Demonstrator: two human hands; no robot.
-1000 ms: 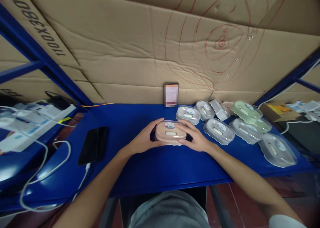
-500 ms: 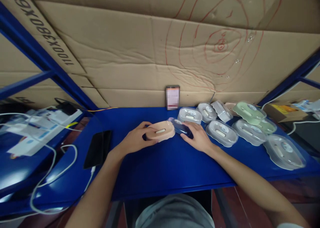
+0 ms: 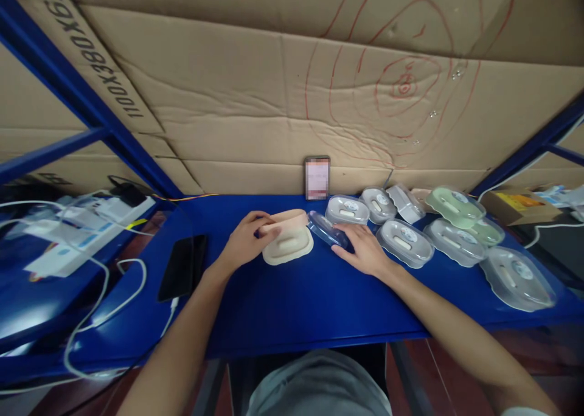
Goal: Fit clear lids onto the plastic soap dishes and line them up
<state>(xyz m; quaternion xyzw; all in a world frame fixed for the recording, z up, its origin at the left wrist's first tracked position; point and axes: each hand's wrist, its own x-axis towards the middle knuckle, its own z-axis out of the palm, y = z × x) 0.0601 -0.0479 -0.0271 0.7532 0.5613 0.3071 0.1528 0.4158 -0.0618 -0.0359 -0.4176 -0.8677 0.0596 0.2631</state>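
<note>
My left hand (image 3: pixel 246 238) is closed on the near-left end of a peach plastic oval box shell (image 3: pixel 288 220), which is tilted up on its side. Just in front of it, a cream oval tray (image 3: pixel 292 255) with a raised middle lies on the blue table. My right hand (image 3: pixel 360 246) grips the right end of a clear blue oval lid (image 3: pixel 325 228), its thumb on the near side and its fingers over the far side. The lid leans at a slant next to the peach shell.
Several clear-lidded oval boxes (image 3: pixel 405 243) stand to the right, one a green box (image 3: pixel 456 206) on top of another. A phone (image 3: pixel 317 177) leans on the cardboard wall. At left lie a black phone (image 3: pixel 182 269), a white power strip (image 3: pixel 95 236) and loose cables.
The peach shell has been tipped up and away by my left hand, and the cream tray now shows below it. The blue lid has tilted slightly; my right hand has barely moved.
</note>
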